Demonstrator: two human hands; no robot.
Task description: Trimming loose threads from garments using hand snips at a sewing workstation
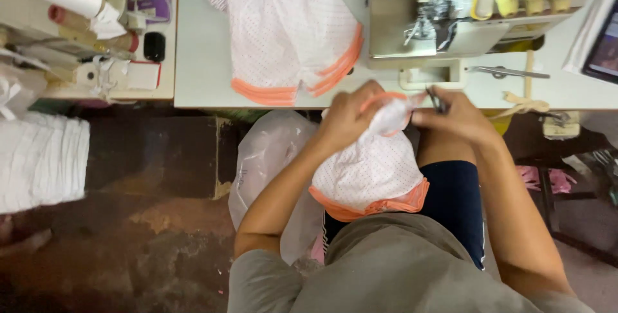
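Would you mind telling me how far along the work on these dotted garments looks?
Done: a few white dotted pieces with orange trim lie stacked on the sewing table. In hand: the left hand bunches another such garment on the lap while the right hand holds small snips at its edge. What is left cannot be told.

Soft matt cloth, white with fine dots and orange ribbed trim, for the garment (pixel 373 171) on the lap; same cloth in the pile (pixel 290 30) on the far table; smooth matt laminate on the table (pixel 199 62); glossy metal and pale plastic on the sewing machine (pixel 412 23); thin crinkled translucent plastic for the bag (pixel 264 165); rough, stained concrete across the floor (pixel 148 223).
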